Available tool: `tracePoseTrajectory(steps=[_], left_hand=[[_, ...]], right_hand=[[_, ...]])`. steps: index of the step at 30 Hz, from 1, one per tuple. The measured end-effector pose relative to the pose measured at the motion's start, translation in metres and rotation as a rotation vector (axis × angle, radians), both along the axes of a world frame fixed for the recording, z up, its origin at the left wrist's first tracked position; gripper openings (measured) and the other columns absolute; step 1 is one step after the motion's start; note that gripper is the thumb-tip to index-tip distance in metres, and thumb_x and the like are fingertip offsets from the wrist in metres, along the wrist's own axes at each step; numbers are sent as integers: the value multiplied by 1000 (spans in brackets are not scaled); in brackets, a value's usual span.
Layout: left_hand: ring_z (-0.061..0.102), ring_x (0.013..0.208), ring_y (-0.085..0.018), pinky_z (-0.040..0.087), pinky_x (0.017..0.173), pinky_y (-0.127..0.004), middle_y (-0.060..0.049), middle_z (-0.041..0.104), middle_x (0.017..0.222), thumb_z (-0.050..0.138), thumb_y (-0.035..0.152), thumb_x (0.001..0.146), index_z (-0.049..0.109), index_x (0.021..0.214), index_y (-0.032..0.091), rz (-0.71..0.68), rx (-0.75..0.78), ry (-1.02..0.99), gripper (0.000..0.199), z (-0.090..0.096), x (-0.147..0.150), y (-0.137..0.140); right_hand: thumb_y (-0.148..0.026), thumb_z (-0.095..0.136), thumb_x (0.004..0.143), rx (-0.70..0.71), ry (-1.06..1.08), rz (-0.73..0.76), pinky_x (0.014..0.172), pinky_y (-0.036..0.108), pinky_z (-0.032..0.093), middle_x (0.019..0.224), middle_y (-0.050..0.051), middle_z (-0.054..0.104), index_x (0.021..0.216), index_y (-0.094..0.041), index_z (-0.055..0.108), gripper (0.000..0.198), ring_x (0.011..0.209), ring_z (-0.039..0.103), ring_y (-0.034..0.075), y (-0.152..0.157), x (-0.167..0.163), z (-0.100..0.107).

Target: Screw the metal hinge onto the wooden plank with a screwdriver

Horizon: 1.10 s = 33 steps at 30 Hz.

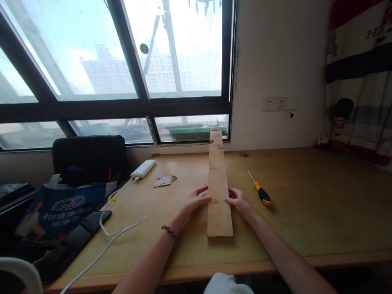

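"Holding how many?"
"One wooden board [218, 175], mid-frame; my left hand [196, 200] and right hand [241, 204] are gripping its two long edges."
"What's lying nearby?"
"One screwdriver [262, 193] is lying right of the frame's centre."

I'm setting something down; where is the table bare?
Roomiest: tan tabletop from the yellow-black screwdriver to the patterned curtain. Smaller: between white cable and left forearm. Crowded: centre, with left hand, right hand, long pale wooden board; back left, white power bank, brown cardboard, dark screws.
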State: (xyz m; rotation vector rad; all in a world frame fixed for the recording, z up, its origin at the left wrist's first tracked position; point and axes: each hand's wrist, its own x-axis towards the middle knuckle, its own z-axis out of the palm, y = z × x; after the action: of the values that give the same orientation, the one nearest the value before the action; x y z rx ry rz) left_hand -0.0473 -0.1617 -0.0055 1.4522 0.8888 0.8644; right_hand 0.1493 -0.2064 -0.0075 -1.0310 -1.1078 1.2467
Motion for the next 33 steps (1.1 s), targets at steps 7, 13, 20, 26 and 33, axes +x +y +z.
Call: tracePoseTrajectory(steps=[7, 13, 20, 26, 33], left_hand=[[27, 128, -27, 8, 109, -42, -10, 42, 132, 64, 48, 63, 55, 116, 18, 41, 241, 276, 62, -14, -1, 10], [23, 129, -26, -12, 106, -45, -10, 42, 132, 57, 51, 68, 52, 119, 21, 41, 264, 420, 59, -21, 1, 13], [23, 130, -25, -15, 104, -45, -8, 43, 131, 54, 50, 71, 51, 120, 23, 0, 288, 459, 56, -16, 3, 9], [23, 130, -25, -14, 104, -46, -6, 46, 129, 53, 49, 72, 50, 121, 24, -29, 310, 484, 54, -14, 4, 7], [20, 131, -23, -13, 104, -46, -6, 42, 133, 48, 51, 75, 46, 124, 23, -46, 322, 570, 56, -12, 5, 6]], right_hand=[[-19, 68, 51, -32, 67, 22, 75, 34, 48, 84, 7, 69, 80, -15, 64, 30, 79, 63, 22, -1, 3, -1], [-16, 66, 52, -51, 93, 59, 73, 32, 48, 82, 7, 69, 79, -14, 65, 27, 76, 63, 21, -1, 7, -2], [-15, 65, 53, -50, 130, 85, 73, 32, 47, 83, 7, 69, 82, -13, 65, 29, 76, 63, 22, 1, 11, -5], [-14, 64, 52, -78, 141, 95, 75, 33, 47, 81, 7, 69, 83, -13, 65, 31, 76, 63, 22, 3, 12, -9], [-15, 63, 51, -94, 104, 126, 77, 34, 47, 83, 8, 69, 84, -12, 66, 34, 78, 63, 23, 6, 16, -9]])
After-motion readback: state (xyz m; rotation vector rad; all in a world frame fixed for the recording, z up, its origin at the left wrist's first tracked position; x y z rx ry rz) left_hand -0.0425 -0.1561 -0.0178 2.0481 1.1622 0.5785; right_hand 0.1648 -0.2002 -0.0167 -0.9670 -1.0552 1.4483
